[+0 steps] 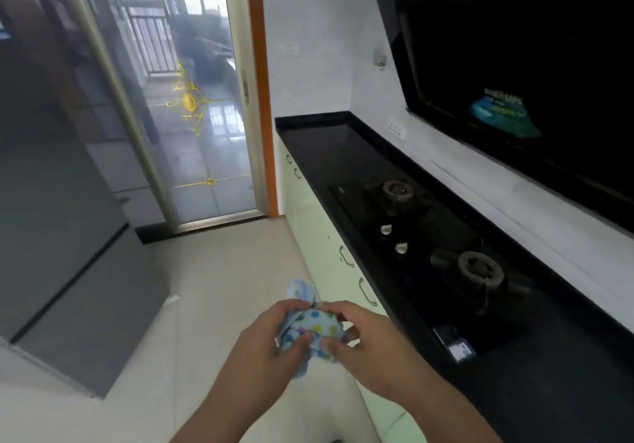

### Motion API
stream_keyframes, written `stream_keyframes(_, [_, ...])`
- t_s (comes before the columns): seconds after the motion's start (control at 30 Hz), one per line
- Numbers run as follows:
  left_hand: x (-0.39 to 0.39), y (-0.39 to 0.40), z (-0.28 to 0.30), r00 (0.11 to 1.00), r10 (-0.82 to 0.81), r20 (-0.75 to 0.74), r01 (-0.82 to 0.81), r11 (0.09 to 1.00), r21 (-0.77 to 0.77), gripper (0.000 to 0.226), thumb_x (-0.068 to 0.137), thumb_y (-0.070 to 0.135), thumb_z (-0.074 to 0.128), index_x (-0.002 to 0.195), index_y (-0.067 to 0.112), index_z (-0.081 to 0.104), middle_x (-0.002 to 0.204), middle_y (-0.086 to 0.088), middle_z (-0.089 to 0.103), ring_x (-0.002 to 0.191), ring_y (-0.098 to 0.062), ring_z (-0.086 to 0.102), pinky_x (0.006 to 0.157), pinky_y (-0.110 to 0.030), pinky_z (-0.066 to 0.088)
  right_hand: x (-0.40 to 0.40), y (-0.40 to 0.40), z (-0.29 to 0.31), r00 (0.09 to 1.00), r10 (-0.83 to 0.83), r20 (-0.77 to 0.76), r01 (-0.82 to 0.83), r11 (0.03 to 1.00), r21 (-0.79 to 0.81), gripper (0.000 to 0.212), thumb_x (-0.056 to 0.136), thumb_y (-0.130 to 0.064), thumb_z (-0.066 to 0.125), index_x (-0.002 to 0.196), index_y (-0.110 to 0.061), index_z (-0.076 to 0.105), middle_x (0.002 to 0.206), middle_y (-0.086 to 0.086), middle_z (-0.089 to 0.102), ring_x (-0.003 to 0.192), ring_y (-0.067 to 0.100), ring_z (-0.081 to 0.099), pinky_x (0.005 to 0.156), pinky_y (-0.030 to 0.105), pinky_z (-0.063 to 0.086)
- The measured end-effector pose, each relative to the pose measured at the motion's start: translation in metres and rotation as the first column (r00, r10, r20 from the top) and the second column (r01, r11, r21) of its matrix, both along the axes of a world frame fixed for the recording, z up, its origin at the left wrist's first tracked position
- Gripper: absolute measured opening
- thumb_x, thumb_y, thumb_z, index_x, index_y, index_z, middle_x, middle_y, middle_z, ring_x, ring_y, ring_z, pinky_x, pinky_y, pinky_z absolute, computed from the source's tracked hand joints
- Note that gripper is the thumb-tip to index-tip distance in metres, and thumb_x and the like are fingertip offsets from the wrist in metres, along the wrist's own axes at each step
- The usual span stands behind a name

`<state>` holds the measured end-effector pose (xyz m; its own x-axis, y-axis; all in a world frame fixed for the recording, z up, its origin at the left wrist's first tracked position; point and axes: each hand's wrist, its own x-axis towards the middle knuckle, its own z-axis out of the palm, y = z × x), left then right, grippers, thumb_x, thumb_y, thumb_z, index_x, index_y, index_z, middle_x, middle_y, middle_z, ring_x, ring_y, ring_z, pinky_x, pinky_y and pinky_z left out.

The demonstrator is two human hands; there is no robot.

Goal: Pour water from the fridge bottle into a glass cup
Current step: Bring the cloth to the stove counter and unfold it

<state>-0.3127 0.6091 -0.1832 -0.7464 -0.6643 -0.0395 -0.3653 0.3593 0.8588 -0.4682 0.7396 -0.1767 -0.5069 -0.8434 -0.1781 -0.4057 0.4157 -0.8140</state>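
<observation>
Above the pale floor beside the black counter (360, 154), the left hand (271, 336) and right hand (367, 339) both clutch a bunched dotted blue cloth (314, 322); the grey fridge (58, 219) stands shut at left; no bottle or cup shows

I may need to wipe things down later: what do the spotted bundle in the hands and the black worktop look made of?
Light-blue bundle with coloured spots: seemingly soft woven cloth, matte; it crumples and folds between left hand and right hand. Black worktop: probably polished stone or similar, glossy; it reflects light.
</observation>
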Motion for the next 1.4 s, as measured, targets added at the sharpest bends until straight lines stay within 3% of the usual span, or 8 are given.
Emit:
stream_keyframes(0.07, [-0.021,-0.028,0.0,0.999,0.04,0.022,-0.039,0.999,-0.038,0.032,0.095,0.033,0.069,0.118,0.053,0.059,0.11,0.023,0.072,0.098,-0.001,0.07,0.086,-0.032,0.061,-0.025,-0.034,0.001,0.999,0.043,0.017,-0.043,0.999,-0.014,0.038,0.095,-0.032,0.073,0.128,-0.046,0.06,0.106,-0.026,0.068,0.089,-0.013,0.066,0.073,0.009,0.054])
stream_keyframes(0.33, [-0.098,-0.132,0.008,0.968,0.249,0.011,-0.249,0.967,-0.047,0.031,0.096,0.033,0.069,0.118,0.052,0.059,0.111,0.021,0.071,0.096,-0.002,0.071,0.082,-0.031,0.064,-0.126,-0.175,0.016,0.969,0.248,-0.004,-0.248,0.969,-0.006,0.041,0.093,-0.032,0.075,0.129,-0.045,0.06,0.108,-0.025,0.067,0.091,-0.002,0.069,0.083,0.021,0.06])
stream_keyframes(0.6, [-0.168,-0.257,0.006,0.948,0.318,0.002,-0.318,0.948,-0.026,0.029,0.096,0.03,0.069,0.121,0.045,0.062,0.11,0.017,0.072,0.095,-0.005,0.072,0.083,-0.029,0.063,-0.202,-0.313,0.019,0.943,0.33,-0.049,-0.328,0.944,0.043,0.04,0.093,-0.036,0.076,0.129,-0.042,0.059,0.114,-0.022,0.068,0.094,0.004,0.072,0.083,0.024,0.063])
stream_keyframes(0.83, [-0.237,-0.425,-0.004,0.972,0.235,-0.004,-0.235,0.971,-0.035,0.028,0.099,0.03,0.067,0.124,0.04,0.062,0.119,0.011,0.07,0.099,-0.007,0.07,0.085,-0.025,0.063,-0.259,-0.469,0.008,0.947,0.287,-0.145,-0.282,0.958,0.053,0.035,0.095,-0.04,0.072,0.125,-0.041,0.054,0.115,-0.017,0.068,0.093,0.009,0.072,0.084,0.028,0.064])
stream_keyframes(0.97, [-0.282,-0.523,0.011,0.991,0.135,-0.002,-0.135,0.988,-0.076,0.03,0.098,0.028,0.068,0.126,0.039,0.064,0.116,0.015,0.067,0.094,-0.002,0.068,0.069,-0.008,0.056,-0.298,-0.553,0.018,0.963,0.208,-0.174,-0.204,0.978,0.039,0.039,0.092,-0.043,0.074,0.125,-0.043,0.053,0.116,-0.019,0.067,0.092,0.005,0.071,0.083,0.028,0.064])
stream_keyframes(1.17, [-0.368,-0.636,0.034,0.999,0.01,0.03,-0.007,0.994,-0.108,0.027,0.099,0.024,0.067,0.122,0.037,0.064,0.113,0.012,0.064,0.089,0.001,0.064,0.062,-0.007,0.053,-0.359,-0.639,0.026,0.988,0.062,-0.141,-0.067,0.997,-0.029,0.038,0.09,-0.048,0.074,0.121,-0.048,0.051,0.11,-0.023,0.066,0.088,0.0,0.072,0.077,0.026,0.064])
stream_keyframes(1.27, [-0.417,-0.681,0.033,0.998,-0.062,0.029,0.064,0.995,-0.083,0.025,0.099,0.022,0.067,0.117,0.038,0.063,0.117,0.008,0.064,0.091,-0.001,0.066,0.069,-0.013,0.059,-0.4,-0.679,0.022,0.992,0.02,-0.127,-0.026,0.998,-0.048,0.055,0.09,-0.047,0.075,0.134,-0.049,0.042,0.116,-0.019,0.065,0.089,0.001,0.072,0.078,0.026,0.064])
stream_keyframes(1.4, [-0.484,-0.739,0.028,0.99,-0.133,0.043,0.138,0.982,-0.132,0.031,0.095,0.015,0.069,0.114,0.039,0.065,0.122,0.009,0.062,0.107,-0.014,0.066,0.088,-0.031,0.064,-0.467,-0.734,0.011,0.993,0.033,-0.111,-0.038,0.998,-0.05,0.102,0.086,-0.043,0.08,0.152,-0.064,0.005,0.132,-0.019,0.061,0.103,0.001,0.07,0.085,0.021,0.059])
